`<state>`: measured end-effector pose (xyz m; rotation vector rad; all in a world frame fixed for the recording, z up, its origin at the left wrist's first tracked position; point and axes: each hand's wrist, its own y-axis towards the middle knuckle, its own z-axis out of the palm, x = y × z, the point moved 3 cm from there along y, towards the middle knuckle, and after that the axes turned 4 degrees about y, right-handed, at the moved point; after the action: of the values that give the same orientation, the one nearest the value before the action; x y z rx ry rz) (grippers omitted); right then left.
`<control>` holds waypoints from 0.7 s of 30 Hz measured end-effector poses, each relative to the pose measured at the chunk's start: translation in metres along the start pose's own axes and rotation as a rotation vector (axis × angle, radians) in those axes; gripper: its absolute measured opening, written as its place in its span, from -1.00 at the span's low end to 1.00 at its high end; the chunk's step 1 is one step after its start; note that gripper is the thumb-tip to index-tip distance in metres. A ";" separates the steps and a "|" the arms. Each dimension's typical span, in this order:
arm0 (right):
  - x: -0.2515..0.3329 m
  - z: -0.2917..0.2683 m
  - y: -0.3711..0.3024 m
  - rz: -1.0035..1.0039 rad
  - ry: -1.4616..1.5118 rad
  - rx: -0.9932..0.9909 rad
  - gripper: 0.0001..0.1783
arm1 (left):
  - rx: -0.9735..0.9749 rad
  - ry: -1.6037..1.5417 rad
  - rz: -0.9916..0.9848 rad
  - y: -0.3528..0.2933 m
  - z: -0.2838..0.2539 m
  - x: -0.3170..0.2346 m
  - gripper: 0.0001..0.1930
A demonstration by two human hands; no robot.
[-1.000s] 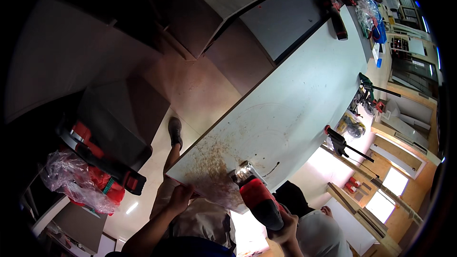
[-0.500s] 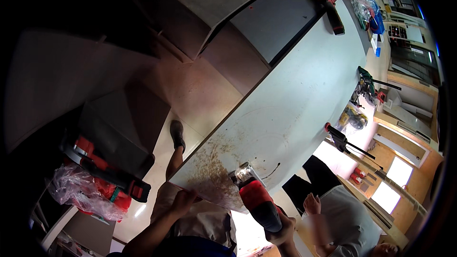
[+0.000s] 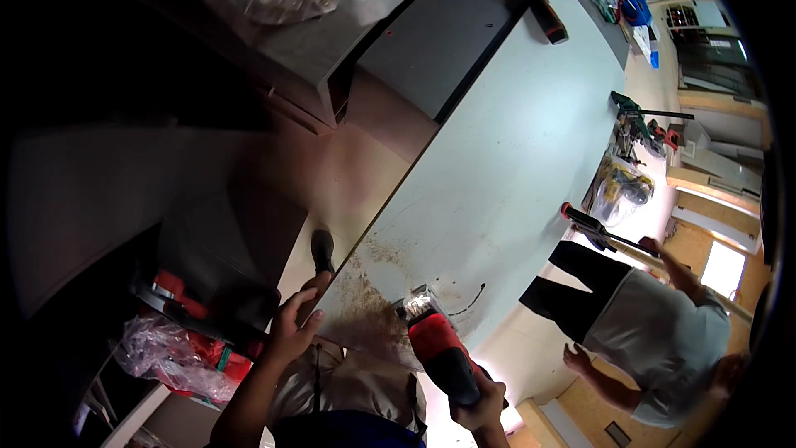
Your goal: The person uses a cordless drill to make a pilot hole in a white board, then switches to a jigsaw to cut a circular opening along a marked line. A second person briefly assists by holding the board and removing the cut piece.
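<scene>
Dark blue top (image 3: 348, 431), beige bottoms (image 3: 365, 383)

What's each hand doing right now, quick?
Left hand: open, at the edge of the white board.
Right hand: closed, holding the red-and-black power tool.

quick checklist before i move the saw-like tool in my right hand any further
1. Grip: ok, the right hand is closed around the red-and-black power tool.
2. Left hand away from the tool: ok, it is open by the left edge of the white board; contact with the board, cannot tell.
3. Black clamp tight at the right edge: cannot tell.
4. Surface beside the tool clean: not ok, brown dust lies there.
5. Other person apart from the tool: ok, off the board's right side.
</scene>
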<state>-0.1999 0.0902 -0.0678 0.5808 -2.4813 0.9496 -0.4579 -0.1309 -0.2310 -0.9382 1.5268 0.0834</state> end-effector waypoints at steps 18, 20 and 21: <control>0.015 0.016 -0.005 0.194 0.108 -0.048 -0.66 | 0.262 0.238 -0.120 0.056 0.017 0.019 -0.58; 0.020 0.013 -0.005 0.214 0.100 -0.024 -0.66 | 0.255 0.209 -0.120 0.056 0.018 0.018 -0.57; 0.017 0.015 -0.007 0.230 0.098 -0.007 -0.66 | 0.251 0.195 -0.121 0.056 0.018 0.018 -0.56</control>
<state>-0.2134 0.0715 -0.0658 0.2432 -2.4986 1.0261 -0.4745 -0.0923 -0.2759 -0.8527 1.6109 -0.2878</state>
